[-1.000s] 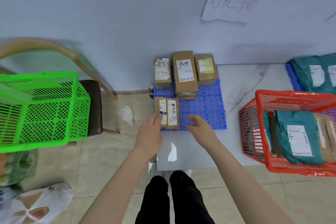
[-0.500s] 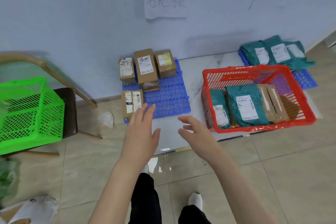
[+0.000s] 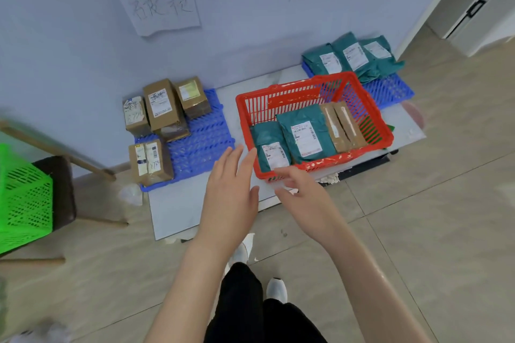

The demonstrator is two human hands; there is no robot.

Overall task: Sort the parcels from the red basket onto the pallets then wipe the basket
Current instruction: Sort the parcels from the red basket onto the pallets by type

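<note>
Red plastic, the basket point(image 3: 312, 131) is sitting just beyond both sets of fingertips on the pale board point(image 3: 178, 206), and it is holding two teal mailer bags and two cardboard boxes lying flat. Judging from the reach, the step in hand is fetching the next parcel. Both palms should be going over the near rim rather than pushing against it, since the light basket would likely slide. The left hand point(image 3: 231, 189) is hovering with fingers spread wide and empty. The right hand point(image 3: 303, 198) is likewise loose and empty, fingertips just short of the rim.

The large teal mailer point(image 3: 303, 132) is lying farther in. The small teal mailer point(image 3: 269, 145) is nearest the fingertips and looks the easiest to lift, soft enough to be pinched at an edge. Left of the fingers, the blue pallet point(image 3: 206, 133) is carrying four cardboard boxes. Far beyond the basket, another blue pallet point(image 3: 387, 89) is bearing teal mailers.
</note>
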